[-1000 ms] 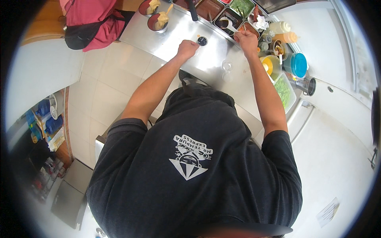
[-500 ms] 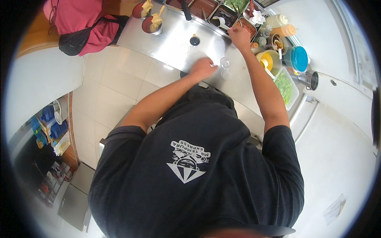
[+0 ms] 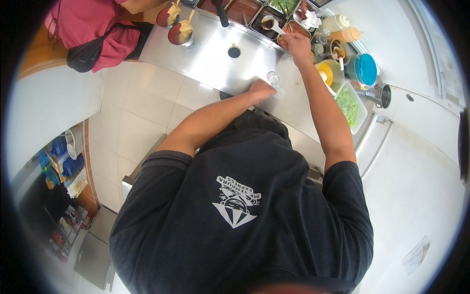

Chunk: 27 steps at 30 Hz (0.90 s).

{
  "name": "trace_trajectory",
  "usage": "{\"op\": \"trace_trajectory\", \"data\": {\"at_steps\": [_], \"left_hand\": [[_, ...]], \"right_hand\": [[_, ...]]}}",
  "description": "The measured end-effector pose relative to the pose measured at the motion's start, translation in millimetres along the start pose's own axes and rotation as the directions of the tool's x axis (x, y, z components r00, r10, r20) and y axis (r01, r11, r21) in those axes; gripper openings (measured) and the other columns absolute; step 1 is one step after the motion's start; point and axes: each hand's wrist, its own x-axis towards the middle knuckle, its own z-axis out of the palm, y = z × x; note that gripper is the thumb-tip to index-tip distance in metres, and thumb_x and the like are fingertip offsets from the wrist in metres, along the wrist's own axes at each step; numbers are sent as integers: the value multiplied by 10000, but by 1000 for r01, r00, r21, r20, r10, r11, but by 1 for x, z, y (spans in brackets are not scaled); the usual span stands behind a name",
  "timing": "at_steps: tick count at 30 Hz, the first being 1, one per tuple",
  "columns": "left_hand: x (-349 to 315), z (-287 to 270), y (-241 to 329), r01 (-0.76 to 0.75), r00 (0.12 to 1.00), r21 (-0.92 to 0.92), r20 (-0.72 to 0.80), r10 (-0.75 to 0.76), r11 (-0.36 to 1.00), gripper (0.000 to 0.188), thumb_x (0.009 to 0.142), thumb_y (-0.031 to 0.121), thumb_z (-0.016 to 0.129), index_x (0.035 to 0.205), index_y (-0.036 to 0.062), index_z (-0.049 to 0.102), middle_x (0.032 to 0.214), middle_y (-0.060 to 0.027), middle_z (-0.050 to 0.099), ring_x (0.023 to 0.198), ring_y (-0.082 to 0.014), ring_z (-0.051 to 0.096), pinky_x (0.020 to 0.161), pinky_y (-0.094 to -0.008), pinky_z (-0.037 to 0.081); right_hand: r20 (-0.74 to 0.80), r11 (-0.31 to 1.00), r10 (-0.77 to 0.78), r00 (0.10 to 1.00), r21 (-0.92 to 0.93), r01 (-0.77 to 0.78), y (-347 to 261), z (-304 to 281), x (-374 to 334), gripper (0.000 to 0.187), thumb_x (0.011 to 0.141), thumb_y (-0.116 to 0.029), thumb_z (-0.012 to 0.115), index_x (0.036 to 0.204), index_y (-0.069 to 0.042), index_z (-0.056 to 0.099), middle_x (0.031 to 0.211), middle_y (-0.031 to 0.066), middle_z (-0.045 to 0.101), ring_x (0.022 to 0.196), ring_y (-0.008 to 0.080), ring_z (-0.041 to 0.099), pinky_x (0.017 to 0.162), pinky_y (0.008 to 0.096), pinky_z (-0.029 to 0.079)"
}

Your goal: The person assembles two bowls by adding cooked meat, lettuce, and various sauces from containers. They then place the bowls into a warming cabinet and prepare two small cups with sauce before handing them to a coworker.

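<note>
My right hand (image 3: 297, 47), reaching over the far containers, is closed on the handle of a white plastic spoon (image 3: 280, 30). The spoon's bowl holds dark brown sauce and hangs over a metal pan of dark sauce (image 3: 259, 32). Nearer to me, my left hand (image 3: 263, 91) has its fingers closed at the edge of a small clear plastic cup or lid (image 3: 279, 93) on the steel counter. Another small clear cup (image 3: 274, 78) stands just beyond those fingers. Farther left on the counter is a small cup of dark sauce (image 3: 234, 52).
Two metal cups (image 3: 181, 35) with battered food stand at the far left, near a person in a red top (image 3: 93, 27). On the right are squeeze bottles (image 3: 344, 34), a yellow-filled tub (image 3: 333, 73), a blue-lidded tub (image 3: 364, 68) and a green-filled box (image 3: 350, 105). Steel counter (image 3: 205, 54) lies between.
My left hand has moved right and nearer to me, to the clear cups. The white spoon's bowl has shifted slightly and now shows dark sauce in it.
</note>
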Motion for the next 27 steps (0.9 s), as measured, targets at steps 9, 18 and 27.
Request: {"op": "trace_trajectory", "data": {"at_steps": [9,18,27], "left_hand": [[-3,5,15,84,992,144,-108,-69,986,389,734,358,817,686,9,652,530,-52,516,402,-154,428,376,-334,325],[25,21,-13,-79,967,161,-227,115,984,456,683,340,843,627,-56,624,602,-119,606,548,-199,584,526,-365,472],[25,22,-6,-148,973,184,-147,176,972,402,703,359,815,888,11,738,840,-171,722,773,-279,697,770,-376,538]], "right_hand": [[9,628,-649,761,-558,542,-22,7,3,198,832,-198,645,883,-18,712,808,179,687,727,373,670,689,436,546],[63,716,-473,879,-553,426,-1,12,3,232,807,-240,676,861,-17,714,746,215,675,666,374,668,661,425,547],[170,840,192,967,480,-251,10,18,5,152,881,-113,642,943,21,674,857,90,682,744,159,657,684,274,540]]}}
